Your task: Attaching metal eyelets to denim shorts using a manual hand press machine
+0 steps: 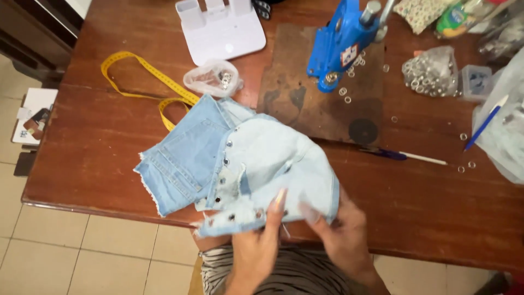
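A pair of light blue denim shorts (pixel 218 158) lies on the wooden table (pixel 98 153), with small metal studs along a seam. Both of my hands grip its near edge. My left hand (pixel 259 240) pinches the frayed hem near the studs. Next to it, my right hand (pixel 341 229) holds the right corner of the fabric, its fingers partly under the cloth. A blue hand press (pixel 341 43) stands on a dark wooden board (pixel 305 98) beyond the shorts, with metal eyelets scattered around its base.
A yellow measuring tape (pixel 136 79) curls at the left, beside a small clear bag of eyelets (pixel 213 79). A white plastic stand (pixel 221 27) sits at the back. At right are a bag of metal rings (pixel 431 71), a pen (pixel 401 156), more bags. Tiled floor lies below.
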